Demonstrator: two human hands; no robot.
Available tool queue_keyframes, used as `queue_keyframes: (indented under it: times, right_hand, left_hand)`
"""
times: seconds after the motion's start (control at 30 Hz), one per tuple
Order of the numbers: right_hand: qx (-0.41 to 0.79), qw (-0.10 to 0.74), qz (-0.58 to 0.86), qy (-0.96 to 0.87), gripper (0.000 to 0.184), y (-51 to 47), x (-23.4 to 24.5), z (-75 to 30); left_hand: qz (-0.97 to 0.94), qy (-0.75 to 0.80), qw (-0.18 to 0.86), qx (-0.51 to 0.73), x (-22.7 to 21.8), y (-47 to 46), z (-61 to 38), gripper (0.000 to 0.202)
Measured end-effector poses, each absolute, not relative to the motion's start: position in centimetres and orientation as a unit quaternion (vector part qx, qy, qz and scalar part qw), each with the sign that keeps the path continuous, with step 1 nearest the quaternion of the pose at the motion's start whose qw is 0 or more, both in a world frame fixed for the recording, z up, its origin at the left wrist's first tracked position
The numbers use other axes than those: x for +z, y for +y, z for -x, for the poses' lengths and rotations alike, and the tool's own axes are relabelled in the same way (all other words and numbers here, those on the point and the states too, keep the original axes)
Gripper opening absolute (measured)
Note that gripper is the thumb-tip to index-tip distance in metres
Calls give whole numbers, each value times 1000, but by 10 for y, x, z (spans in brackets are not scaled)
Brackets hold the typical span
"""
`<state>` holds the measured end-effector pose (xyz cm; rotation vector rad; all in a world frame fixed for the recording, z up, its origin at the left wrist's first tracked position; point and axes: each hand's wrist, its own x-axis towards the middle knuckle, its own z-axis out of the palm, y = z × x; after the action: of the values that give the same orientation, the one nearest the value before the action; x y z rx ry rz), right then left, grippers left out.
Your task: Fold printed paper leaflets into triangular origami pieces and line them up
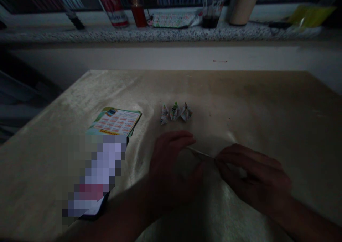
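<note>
A thin piece of paper (200, 152), seen nearly edge-on, spans the gap between my two hands. My right hand (253, 178) pinches its right end between thumb and fingertips. At the other end is my left hand (171, 167), its thumb and fingers spread apart; whether a finger touches the paper I cannot tell. Just beyond my hands, three small folded paper shapes stand in a row on the table: a left one (164, 114), a middle one (175, 112) with green on it, and a right one (186, 112). Dim light hides details of the paper.
On the left of the table (267, 103) lies a stack of printed cards (117, 121), with a phone (100, 178), its screen blurred out, nearer me. Along the stone sill (171, 35) stand a red can (113, 9), a red bottle (139, 14) and a tan cylinder (244, 5).
</note>
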<state>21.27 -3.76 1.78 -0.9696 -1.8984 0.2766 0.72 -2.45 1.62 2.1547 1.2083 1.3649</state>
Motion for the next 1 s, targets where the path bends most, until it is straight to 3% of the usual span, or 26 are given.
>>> queue_keyframes:
  times: [0.1,0.2,0.6,1.0]
  right_hand:
    - [41,454,355,-816,19,-38,19,-212]
    - [10,440,343,-830,16,-39,19,-212]
    - [-16,404,353,-844,11,-45,24,-207]
    - [-13,420,350,-837,13,-44,31,-218]
  left_hand:
    - [-819,373,33,435,26,-21,-8,20]
    - [-836,355,-2,419,30,-18,-10,12]
    - [-825,367,-35,427,31,-14,-11,12]
    - [-779,440,-87,438,40,8,22,14]
